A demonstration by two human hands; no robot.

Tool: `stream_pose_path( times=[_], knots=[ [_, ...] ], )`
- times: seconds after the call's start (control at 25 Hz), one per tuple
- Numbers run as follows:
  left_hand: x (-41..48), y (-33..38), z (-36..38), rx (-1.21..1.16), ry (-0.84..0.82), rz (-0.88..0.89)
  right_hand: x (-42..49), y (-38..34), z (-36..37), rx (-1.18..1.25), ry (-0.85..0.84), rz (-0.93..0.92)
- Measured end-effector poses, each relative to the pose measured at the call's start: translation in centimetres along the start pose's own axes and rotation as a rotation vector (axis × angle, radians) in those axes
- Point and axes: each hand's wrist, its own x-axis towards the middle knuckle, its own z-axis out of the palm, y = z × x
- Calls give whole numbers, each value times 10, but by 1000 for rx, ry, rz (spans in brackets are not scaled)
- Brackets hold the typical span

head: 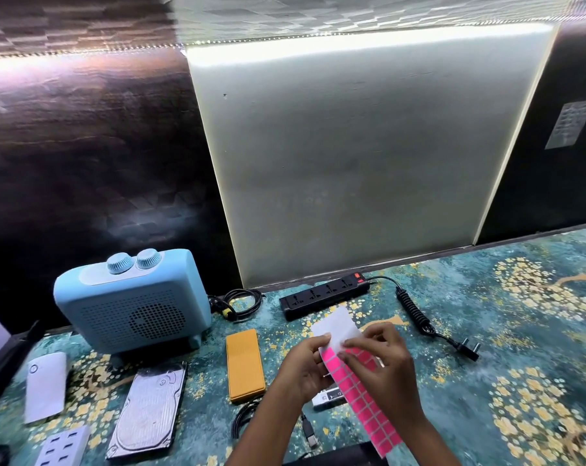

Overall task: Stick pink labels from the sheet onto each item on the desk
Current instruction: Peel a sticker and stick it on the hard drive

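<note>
A long sheet of pink labels (365, 405) hangs over the desk in front of me, its white upper end bare. My left hand (301, 368) grips the sheet's left edge near the top. My right hand (385, 361) pinches at a pink label in the top row. On the desk lie a blue fan heater (133, 304), an orange case (244, 364), a black power strip (325, 294), a bare hard drive (150, 408), a white power bank (46, 385) and a white USB hub (63, 447). A small white device (328, 398) sits partly hidden under the sheet.
A coiled black cord with a plug (466, 348) runs right from the power strip. Another bundled cable (241, 304) lies behind the heater, and a black USB cable (251, 418) lies near my left wrist. A padded wall panel (352, 163) backs the patterned teal desk surface (520, 331).
</note>
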Motion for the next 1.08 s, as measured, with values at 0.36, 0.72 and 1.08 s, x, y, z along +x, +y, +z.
stream_pose_path(
  times=[0.36, 0.72, 1.08],
  knots=[
    [15, -12, 12, 146, -44, 97, 6, 34, -30, 239, 22, 616],
    [17, -19, 5, 333, 19, 180, -11, 105, -41, -163, 92, 757],
    [20, -24, -19, 356, 108, 209, -13, 109, -19, -404, -32, 571]
  ],
)
